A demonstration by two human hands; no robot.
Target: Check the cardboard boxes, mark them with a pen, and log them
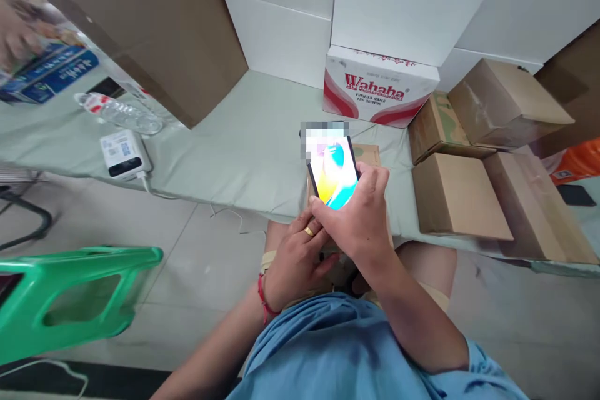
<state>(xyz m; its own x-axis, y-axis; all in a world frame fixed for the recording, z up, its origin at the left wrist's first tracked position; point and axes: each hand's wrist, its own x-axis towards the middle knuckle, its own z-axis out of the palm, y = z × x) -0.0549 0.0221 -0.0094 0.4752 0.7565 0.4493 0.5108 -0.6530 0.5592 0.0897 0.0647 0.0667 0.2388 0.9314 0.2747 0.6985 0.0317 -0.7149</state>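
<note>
A smartphone [334, 169] with a bright, colourful screen is held upright over the table's front edge, its top partly pixelated. My right hand [363, 219] is closed round its lower part, with the thumb at the bottom left corner. Just below and left of it, my left hand [300, 256], with a gold ring and a red wrist cord, rests back up against the edge of a cardboard box [368, 153]. Its fingers reach under my right thumb, and whether they hold anything is hidden. The cardboard box lies behind the phone, mostly covered.
A Wahaha carton [379, 87] and several brown boxes [459, 197] stand on the table [234, 150] to the right. Further left are a plastic bottle [124, 112], a white power bank [122, 155] and another person's hand [19, 31]. A green stool [84, 300] stands at lower left.
</note>
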